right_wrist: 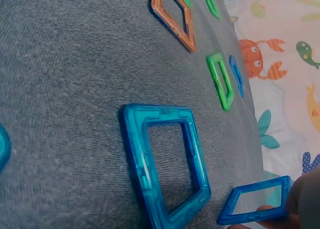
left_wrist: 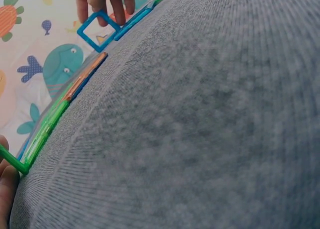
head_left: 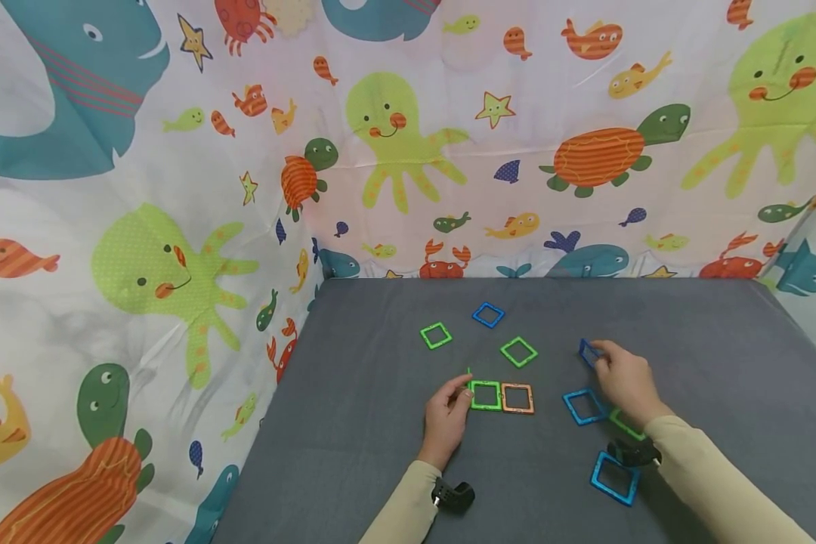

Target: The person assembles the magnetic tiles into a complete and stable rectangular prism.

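Observation:
My left hand pinches a green square tile that stands on edge at the left side of a flat green magnetic tile. An orange square tile lies edge to edge with that flat one, on its right. Over on the right, my right hand holds a blue square tile by one side, tilted up from the table. Just nearer than it lies another blue tile. A green tile is partly covered by the right wrist.
Farther back on the grey table lie two green tiles and a blue tile. Another blue tile is near the front, beside the right wrist's camera. A sea-animal curtain hangs behind and to the left.

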A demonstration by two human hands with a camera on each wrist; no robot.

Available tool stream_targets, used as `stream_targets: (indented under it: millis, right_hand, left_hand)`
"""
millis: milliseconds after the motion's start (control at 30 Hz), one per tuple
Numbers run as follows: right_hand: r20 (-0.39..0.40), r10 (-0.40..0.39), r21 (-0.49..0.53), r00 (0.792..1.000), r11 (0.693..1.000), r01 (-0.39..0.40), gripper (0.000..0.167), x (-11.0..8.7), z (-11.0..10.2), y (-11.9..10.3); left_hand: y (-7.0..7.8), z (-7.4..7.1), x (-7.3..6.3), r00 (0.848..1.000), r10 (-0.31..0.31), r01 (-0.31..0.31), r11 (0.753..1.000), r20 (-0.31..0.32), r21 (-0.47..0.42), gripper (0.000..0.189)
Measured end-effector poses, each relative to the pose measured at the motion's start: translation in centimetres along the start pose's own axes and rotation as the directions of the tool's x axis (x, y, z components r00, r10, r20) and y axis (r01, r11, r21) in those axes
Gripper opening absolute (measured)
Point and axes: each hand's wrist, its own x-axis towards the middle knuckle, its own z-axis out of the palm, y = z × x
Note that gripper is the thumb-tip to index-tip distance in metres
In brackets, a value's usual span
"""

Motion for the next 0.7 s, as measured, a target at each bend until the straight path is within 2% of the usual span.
stream_targets:
  millis: [200, 400, 700]
  right_hand:
    - [-0.018, -0.030, -0.012, 0.999, 0.999, 0.029, 0.034, 0.1, -0.2, -0.1]
    - [-0.023, -0.056, -0.024, 0.998, 0.998, 0.056, 0.034, 0.4, -0.2, -0.3]
    - [0.010, -0.075, -0.006, 0.997, 0.997, 0.075, 0.037, 1.3, -0.2, -2.0]
  left_hand:
    - [0.2, 0.0, -0.1, 1.000, -0.014, 0.014, 1.000, 0.000, -0.013, 0.029]
    - [0.1, -0.1, 0.0, 1.000, -0.003, 0.003, 1.000, -0.001, -0.010, 0.029]
    - [-0.1, 0.0, 0.2, 1.000, -0.008, 0.008, 1.000, -0.007, -0.003, 0.029]
